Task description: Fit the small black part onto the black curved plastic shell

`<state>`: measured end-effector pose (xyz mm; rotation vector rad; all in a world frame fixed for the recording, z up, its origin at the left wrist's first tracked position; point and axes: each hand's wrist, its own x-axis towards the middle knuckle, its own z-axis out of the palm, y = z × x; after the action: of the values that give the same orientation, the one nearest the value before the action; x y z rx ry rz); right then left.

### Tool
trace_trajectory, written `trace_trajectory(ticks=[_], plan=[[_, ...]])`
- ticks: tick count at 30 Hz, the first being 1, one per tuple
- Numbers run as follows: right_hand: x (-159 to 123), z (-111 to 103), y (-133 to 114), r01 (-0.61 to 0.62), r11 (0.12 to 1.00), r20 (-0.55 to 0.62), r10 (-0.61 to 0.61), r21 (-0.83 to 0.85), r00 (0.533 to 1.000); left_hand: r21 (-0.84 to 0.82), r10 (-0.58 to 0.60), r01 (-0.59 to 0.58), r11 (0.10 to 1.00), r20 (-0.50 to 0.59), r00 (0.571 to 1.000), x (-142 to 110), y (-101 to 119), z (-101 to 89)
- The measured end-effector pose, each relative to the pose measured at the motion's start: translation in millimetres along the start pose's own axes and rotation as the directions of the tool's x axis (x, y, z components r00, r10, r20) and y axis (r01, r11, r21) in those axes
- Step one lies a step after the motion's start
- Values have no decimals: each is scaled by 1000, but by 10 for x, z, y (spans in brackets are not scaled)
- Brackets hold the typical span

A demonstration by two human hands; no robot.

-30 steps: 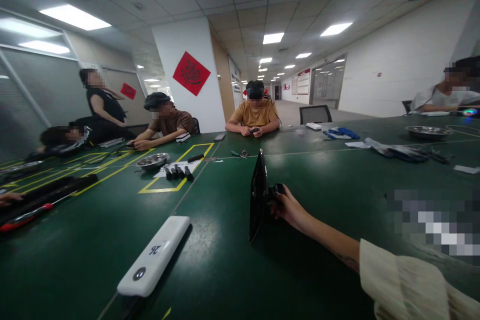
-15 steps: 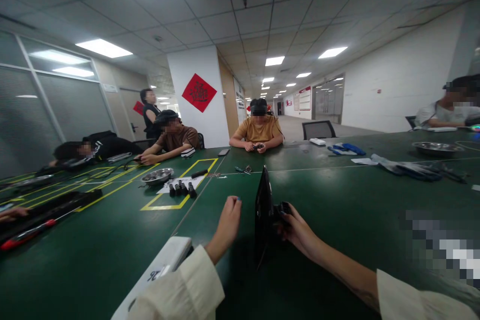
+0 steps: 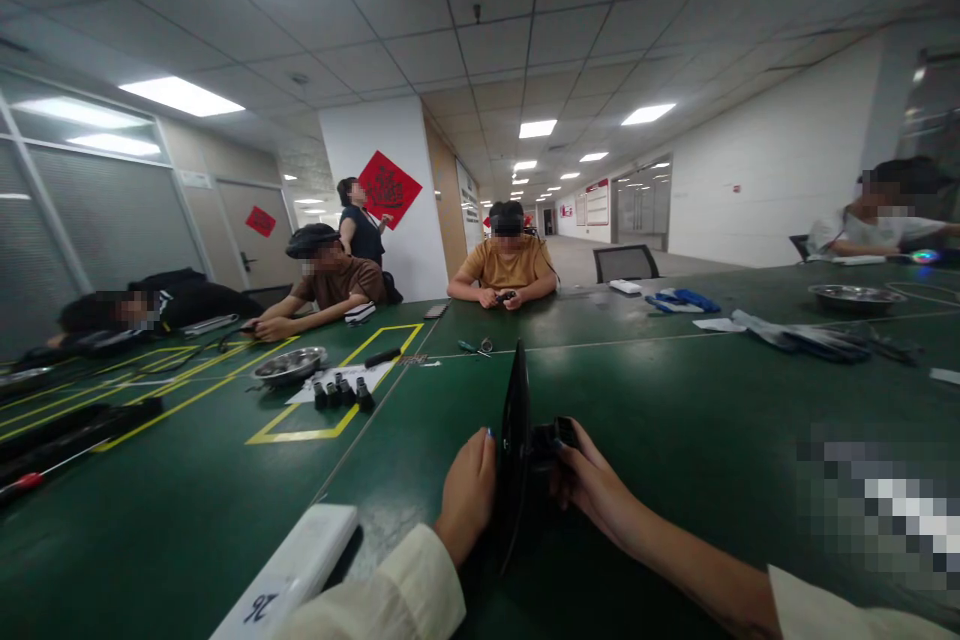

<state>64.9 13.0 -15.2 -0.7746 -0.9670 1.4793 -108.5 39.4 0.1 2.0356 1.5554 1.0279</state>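
Note:
A thin black panel stands upright and nearly edge-on in front of me, with a black block-like mount on its right face. My right hand is closed around this mount, thumb on its near side. My left hand is beside the panel's left face, fingers curled in and fingertips very close to it. Whether they touch the panel, or pinch something small, I cannot tell.
A white box marked 26 lies by my left forearm. Further left are a metal bowl, several black cylinders and a red-handled screwdriver. Pliers, gloves and another bowl lie farther back. Several people sit around the table.
My left hand has moved down and in toward the panel from a spot apart from it. My right hand keeps its hold on the mount. The view has shifted slightly; a standing person walked right.

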Motion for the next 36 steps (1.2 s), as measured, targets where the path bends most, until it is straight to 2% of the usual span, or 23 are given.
trace_trajectory(ticks=[3,5,10,15,19,25,32,36], plan=[[6,3,5,3,1000,-14,-3,-5,1000,96,37,-47,994,101,994,-35,77,-24],[-7,13,-12,4,1000,-8,-4,-7,1000,109,42,-55,993,116,992,-57,124,-46],[-51,32,-71,3,1000,13,-3,3,1000,3,74,-74,997,110,991,-90,160,-74],[-67,12,-100,-20,995,6,19,101,1000,-170,71,-49,984,128,989,-70,94,-27],[-76,-17,-102,-58,988,39,53,142,998,-194,78,-45,980,168,983,-59,52,13],[-65,-52,-119,-100,976,80,86,194,993,-141,84,-66,988,119,989,-59,88,6],[-46,-66,-119,-124,970,84,109,209,991,58,139,-141,988,41,989,-50,49,23],[-55,-60,-120,-129,968,69,117,216,991,48,144,-145,988,22,989,-52,31,33]])
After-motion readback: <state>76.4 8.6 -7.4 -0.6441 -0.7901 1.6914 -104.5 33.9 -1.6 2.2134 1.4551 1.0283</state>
